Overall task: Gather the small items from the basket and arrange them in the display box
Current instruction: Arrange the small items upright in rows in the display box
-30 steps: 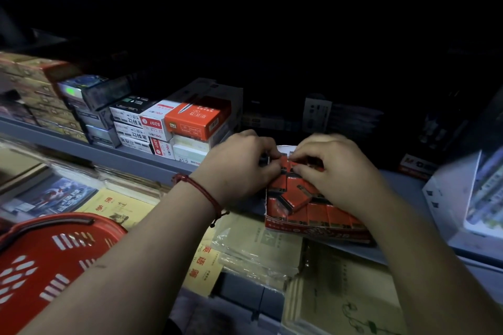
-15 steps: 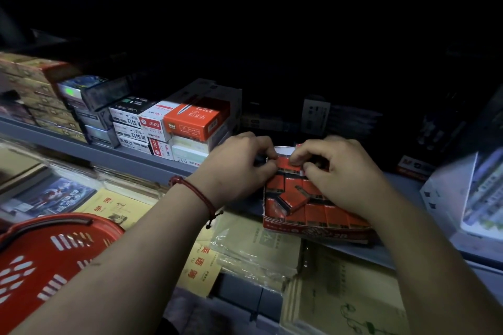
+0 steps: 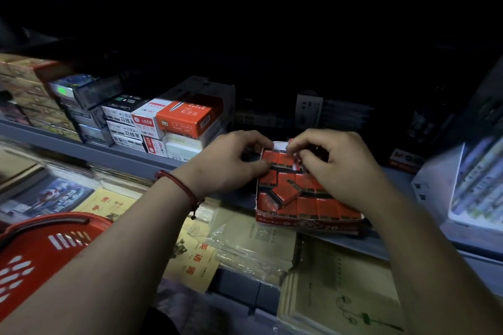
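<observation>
A: Far left, what's there?
B: Red basket (image 3: pixel 40 250), bottom-left corner, handle up. Inside can't be seen. Above it, stacked cartons (image 3: pixel 174 122) on the grey shelf (image 3: pixel 114 153).
A: Left hand?
B: Left hand (image 3: pixel 231 162), red string bracelet (image 3: pixel 179 187) on the wrist. Fingers curled, tips at the display box's left back edge, touching the small boxes there. Whether it's actually pinching one, can't tell.
A: Display box?
B: Display box (image 3: pixel 307 223) sits on the shelf edge, center-right, between both hands. Full of small red boxes (image 3: pixel 288 193): neat row along the front, a few tilted in the middle.
A: Right hand?
B: Right hand (image 3: pixel 340 168) over the box's back right part, fingers bent down, thumb and forefinger close together on a small box near the back. Grip itself is hidden.
A: Further right?
B: White carton (image 3: pixel 473 193), blurred. Below the shelf, yellowish booklets (image 3: pixel 196 255) in plastic.
</observation>
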`<state>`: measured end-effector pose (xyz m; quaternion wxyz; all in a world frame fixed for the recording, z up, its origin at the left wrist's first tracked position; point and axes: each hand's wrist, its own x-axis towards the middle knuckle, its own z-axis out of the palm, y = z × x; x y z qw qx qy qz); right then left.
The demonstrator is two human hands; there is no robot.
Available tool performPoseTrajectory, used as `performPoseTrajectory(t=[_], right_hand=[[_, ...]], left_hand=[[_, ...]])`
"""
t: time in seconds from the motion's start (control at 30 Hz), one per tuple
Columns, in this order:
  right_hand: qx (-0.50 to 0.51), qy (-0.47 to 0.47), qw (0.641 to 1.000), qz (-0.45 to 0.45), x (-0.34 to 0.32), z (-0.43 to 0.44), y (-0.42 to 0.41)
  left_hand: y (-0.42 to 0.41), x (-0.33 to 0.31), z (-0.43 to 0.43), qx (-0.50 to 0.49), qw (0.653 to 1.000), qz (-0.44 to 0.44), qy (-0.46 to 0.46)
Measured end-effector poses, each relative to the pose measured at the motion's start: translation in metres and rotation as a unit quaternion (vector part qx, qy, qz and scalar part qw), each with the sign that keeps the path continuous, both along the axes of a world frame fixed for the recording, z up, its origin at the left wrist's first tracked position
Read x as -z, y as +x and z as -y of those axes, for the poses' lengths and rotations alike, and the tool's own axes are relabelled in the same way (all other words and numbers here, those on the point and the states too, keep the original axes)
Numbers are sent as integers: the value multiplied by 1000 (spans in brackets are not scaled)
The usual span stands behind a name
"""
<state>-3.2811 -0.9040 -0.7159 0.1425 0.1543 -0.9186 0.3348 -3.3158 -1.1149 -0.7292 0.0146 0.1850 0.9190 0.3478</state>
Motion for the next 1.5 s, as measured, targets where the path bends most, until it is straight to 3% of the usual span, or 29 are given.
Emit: performPoseTrajectory(t=[0.17,0.27,0.37,0.57,0.77,0.97,1.03,1.07,1.13,1.27,1.37,1.5], right_hand=[[67,-61,993,-74,2,-5,-1],[124,-118,983,-67,9,-7,-2],[182,-198,960,-75,12,-6,-2],[232,-375,896,50,11,-5,4],[216,-526,816,106,17,-9,7],[177,-569,797,98,21,-16,10],[172,-563,802,104,21,-19,10],[172,-544,814,109,21,-20,10],[173,-480,853,109,24,-24,9],[175,-288,939,61,28,-29,13],[168,-198,965,25,28,-34,18],[163,-114,980,1,26,-36,22]], left_hand=[[6,-7,-2,-85,993,38,66],[13,-8,-4,-99,972,129,170],[17,-6,-8,-124,943,159,265],[29,2,-38,-187,783,259,534],[35,1,-48,-171,721,260,619],[34,3,-46,-149,705,273,637],[39,-3,-43,-122,744,276,597],[39,-4,-40,-122,793,252,541],[39,-6,-34,-136,879,172,424],[41,-7,-19,-39,975,37,217],[46,-7,-14,50,997,15,62],[49,-6,-17,49,998,-25,38]])
